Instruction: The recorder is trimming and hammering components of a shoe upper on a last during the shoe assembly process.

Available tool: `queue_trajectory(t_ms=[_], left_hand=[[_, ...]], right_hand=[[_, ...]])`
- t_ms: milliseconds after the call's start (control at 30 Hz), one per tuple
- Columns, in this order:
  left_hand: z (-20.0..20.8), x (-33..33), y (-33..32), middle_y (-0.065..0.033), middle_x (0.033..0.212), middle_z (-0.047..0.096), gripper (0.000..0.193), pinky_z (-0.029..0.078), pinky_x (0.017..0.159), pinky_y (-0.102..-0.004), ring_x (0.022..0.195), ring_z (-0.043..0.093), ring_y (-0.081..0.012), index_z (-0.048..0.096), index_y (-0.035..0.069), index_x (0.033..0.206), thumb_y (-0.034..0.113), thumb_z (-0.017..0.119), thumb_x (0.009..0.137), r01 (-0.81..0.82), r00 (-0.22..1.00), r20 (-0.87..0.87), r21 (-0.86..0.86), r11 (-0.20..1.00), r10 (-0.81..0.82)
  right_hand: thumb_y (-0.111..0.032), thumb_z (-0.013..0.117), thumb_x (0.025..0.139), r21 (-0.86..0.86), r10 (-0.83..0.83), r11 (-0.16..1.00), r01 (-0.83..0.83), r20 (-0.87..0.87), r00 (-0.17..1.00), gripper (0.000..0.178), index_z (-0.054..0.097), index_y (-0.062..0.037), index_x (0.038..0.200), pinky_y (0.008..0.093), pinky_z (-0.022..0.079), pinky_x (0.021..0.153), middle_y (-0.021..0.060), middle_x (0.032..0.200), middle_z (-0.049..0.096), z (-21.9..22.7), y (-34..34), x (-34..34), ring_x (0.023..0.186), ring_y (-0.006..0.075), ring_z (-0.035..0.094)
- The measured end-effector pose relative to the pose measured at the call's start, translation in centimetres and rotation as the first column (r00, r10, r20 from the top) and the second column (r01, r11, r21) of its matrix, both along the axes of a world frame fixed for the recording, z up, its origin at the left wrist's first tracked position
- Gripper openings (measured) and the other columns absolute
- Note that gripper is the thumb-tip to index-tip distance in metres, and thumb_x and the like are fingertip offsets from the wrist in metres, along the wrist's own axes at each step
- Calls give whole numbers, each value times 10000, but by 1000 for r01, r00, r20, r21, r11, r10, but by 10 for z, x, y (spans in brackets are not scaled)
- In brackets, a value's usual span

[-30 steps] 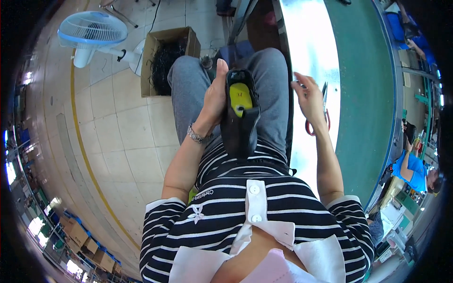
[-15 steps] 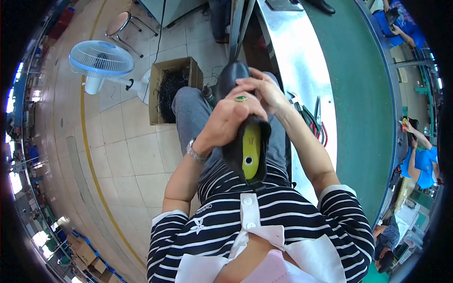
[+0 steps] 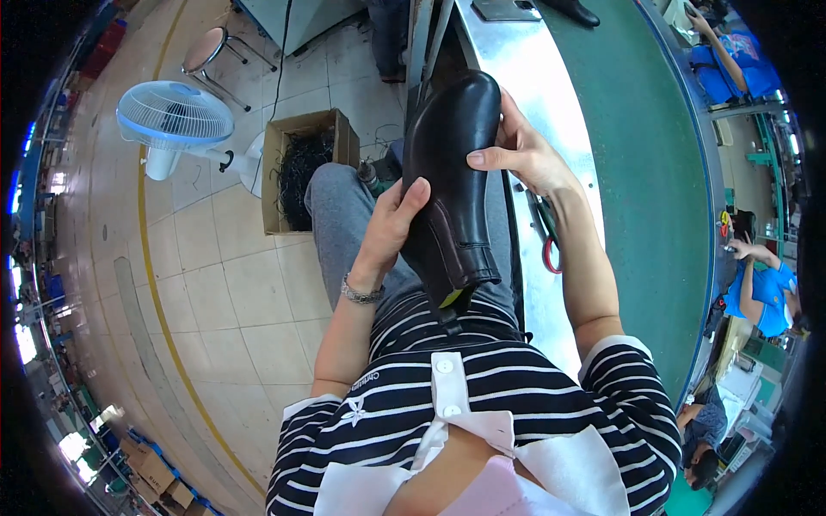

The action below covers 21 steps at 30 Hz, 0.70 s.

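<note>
A glossy black leather ankle boot [image 3: 454, 163] is held over my lap, toe pointing away from me and side turned up. A sliver of yellow-green lining [image 3: 451, 298] shows at its opening near my shirt. My left hand [image 3: 391, 222] grips the boot's left side, thumb lying on the leather and the other fingers hidden beneath. Around the right side near the toe, my right hand [image 3: 532, 159] is closed, its thumb pressed on the upper. Just right of the boot, a red-handled hand tool [image 3: 551, 256] lies on the metal bench, partly covered by my right forearm.
The shiny metal bench [image 3: 538, 77] runs along my right, beside a green conveyor belt [image 3: 637, 215]. To my left stand a cardboard box [image 3: 344, 142] of dark scraps, a white-and-blue fan [image 3: 175, 116] and a round stool [image 3: 204, 49]. Co-workers in blue sit beyond the belt.
The boot has been turned from its open top facing up to its side facing up. My right hand has moved off the top to the boot's right side, and my left thumb has shifted.
</note>
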<state>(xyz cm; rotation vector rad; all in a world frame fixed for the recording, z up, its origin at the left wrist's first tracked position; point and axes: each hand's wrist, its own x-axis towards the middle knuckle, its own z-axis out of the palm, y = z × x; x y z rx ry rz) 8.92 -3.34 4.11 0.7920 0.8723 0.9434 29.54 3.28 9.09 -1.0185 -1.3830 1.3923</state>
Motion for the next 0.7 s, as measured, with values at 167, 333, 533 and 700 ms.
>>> queue_trajectory(t_ms=[167, 333, 533, 700], left_hand=[[8, 3, -3, -26, 986, 620, 548, 439, 810, -217, 878, 558, -84, 576, -19, 1149, 480, 577, 924, 9, 995, -96, -27, 1000, -11], [13, 7, -4, -42, 1008, 627, 579, 445, 806, -221, 886, 564, -91, 577, -33, 1144, 500, 576, 917, 32, 990, -138, -14, 999, -34], [20, 16, -3, -59, 979, 636, 618, 459, 781, -228, 859, 574, -99, 576, -47, 1139, 527, 571, 909, 64, 971, -229, 8, 998, -60], [14, 20, 3, -64, 950, 640, 649, 467, 757, -231, 843, 579, -102, 579, -55, 1128, 553, 562, 902, 84, 959, -272, 17, 996, -76]], right_hand=[[-215, 850, 591, -113, -16, 993, 20, 36, 999, 865, 423, -85, 1332, 353, 436, 947, 73, 1042, 600, 0, -6, 2, 998, 229, 587], [-186, 838, 578, -159, -116, 980, 118, 24, 993, 790, 467, -54, 1263, 343, 437, 936, 83, 1013, 594, 1, -12, 1, 978, 221, 583], [-146, 796, 604, -178, -231, 955, 238, 60, 971, 724, 495, -45, 1255, 328, 481, 889, 83, 962, 614, -8, -15, 1, 902, 203, 610], [-234, 824, 596, -242, -287, 930, 276, -12, 958, 733, 486, -27, 1213, 367, 485, 884, 125, 1017, 596, -9, -15, -1, 935, 241, 601]])
